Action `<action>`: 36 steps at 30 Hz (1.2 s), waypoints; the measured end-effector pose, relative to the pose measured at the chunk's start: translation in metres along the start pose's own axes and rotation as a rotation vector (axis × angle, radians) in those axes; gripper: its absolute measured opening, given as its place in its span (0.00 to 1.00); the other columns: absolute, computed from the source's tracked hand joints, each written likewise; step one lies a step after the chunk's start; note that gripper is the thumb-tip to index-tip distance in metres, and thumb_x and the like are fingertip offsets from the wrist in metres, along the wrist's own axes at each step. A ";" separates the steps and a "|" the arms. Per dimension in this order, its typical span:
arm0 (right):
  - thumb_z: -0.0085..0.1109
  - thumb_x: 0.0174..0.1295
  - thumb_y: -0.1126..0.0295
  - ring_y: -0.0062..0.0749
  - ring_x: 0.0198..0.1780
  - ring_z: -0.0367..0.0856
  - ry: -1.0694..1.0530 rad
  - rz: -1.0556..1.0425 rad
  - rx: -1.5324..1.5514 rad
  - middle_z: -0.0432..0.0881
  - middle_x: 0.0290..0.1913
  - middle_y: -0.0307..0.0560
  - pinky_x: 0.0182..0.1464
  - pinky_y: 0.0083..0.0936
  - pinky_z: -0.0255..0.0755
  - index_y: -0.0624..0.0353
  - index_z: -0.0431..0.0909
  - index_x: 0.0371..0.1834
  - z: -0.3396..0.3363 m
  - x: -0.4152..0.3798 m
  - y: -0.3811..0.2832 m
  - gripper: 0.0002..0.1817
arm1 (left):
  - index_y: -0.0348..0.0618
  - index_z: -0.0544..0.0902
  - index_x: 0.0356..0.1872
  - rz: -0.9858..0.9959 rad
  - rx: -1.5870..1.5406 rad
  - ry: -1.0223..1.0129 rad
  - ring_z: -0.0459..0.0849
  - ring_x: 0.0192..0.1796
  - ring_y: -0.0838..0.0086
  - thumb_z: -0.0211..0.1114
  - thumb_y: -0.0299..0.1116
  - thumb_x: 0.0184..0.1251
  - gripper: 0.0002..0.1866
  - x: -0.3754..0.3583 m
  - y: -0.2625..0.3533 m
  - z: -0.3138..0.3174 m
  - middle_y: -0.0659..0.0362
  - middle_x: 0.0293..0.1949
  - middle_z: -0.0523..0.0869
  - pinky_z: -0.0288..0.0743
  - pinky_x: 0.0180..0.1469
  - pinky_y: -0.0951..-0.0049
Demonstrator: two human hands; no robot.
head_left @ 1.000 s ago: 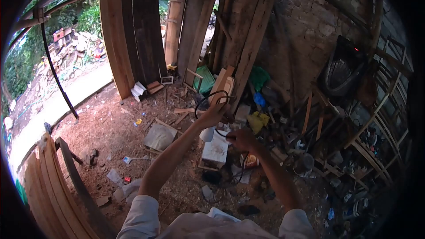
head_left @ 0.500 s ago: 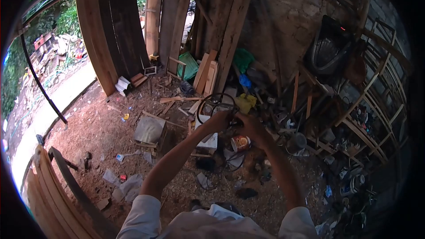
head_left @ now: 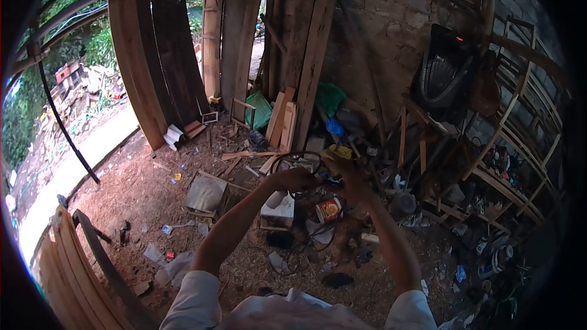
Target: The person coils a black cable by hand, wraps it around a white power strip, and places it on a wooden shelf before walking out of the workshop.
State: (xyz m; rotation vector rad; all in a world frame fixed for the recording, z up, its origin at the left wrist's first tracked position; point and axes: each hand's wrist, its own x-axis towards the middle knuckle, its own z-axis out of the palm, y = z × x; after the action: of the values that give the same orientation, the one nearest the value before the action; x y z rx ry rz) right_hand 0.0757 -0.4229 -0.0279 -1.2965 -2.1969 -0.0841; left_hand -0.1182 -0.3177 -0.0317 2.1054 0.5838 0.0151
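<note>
A loop of dark cable (head_left: pixel 274 161) hangs out in front of me, above the littered floor. Closed around part of it is my left hand (head_left: pixel 295 179). Just to its right, my right hand (head_left: pixel 350 182) has its fingers apart beside the cable; a small bluish patch shows between the hands, too blurred to name. Below them are a white box-like block (head_left: pixel 279 211) and a red-and-white labelled tub (head_left: pixel 328 209). More thin dark cable trails over the floor near the tub.
A pale-topped wooden box (head_left: pixel 206 194) stands left of my arms. Planks (head_left: pixel 137 67) lean at the back, and curved timber (head_left: pixel 73 269) lies at lower left. At right are a black plastic chair-like object (head_left: pixel 445 70) and a wooden frame (head_left: pixel 498 134). Scraps and shavings cover the floor.
My hands have moved apart slightly, and the right hand's fingers have spread. The cable loop sits lower and looks flatter. The view has tilted up and shifted a little.
</note>
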 end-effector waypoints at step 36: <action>0.57 0.59 0.64 0.20 0.32 0.73 0.255 0.670 1.184 0.76 0.27 0.39 0.35 0.21 0.66 0.63 0.77 0.37 -0.005 -0.041 0.081 0.12 | 0.53 0.64 0.19 0.217 -1.192 0.110 0.54 0.11 0.85 0.48 0.56 0.67 0.22 0.072 0.051 -0.006 0.72 0.11 0.57 0.47 0.15 0.83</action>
State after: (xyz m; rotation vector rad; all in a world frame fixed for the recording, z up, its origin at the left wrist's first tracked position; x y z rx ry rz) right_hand 0.1596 -0.4143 -0.0632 -1.0836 -1.0851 1.0633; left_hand -0.0353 -0.3072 -0.0028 0.9880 0.2699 0.4835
